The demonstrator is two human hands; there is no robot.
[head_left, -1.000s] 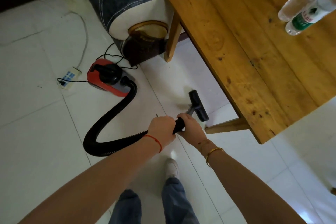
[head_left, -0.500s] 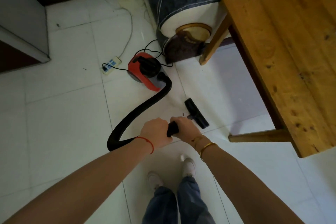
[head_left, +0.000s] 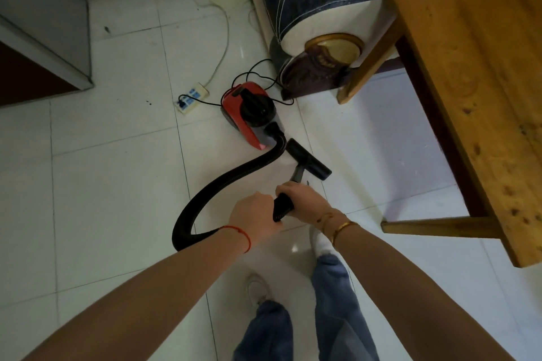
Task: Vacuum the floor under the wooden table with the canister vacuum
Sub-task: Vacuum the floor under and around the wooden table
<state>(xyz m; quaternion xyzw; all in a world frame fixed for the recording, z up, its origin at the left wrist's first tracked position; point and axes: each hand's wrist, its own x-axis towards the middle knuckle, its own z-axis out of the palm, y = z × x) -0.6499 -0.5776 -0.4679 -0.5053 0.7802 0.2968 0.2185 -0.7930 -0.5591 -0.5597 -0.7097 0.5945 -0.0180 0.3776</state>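
The floor nozzle [head_left: 308, 162] rests on the tiles just ahead of the right hand [head_left: 305, 204], which wraps the hose handle [head_left: 283, 207]. The left hand [head_left: 254, 215] grips behind it, apparently for steering. The red canister [head_left: 251, 114] sits beyond; the wooden desk [head_left: 481, 73] stands rightward.

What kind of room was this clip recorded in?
Most likely a living room in a home. A padded sofa arm stands on white floor tiles beside a wooden table, and a red canister vacuum is plugged into a power strip on the floor.
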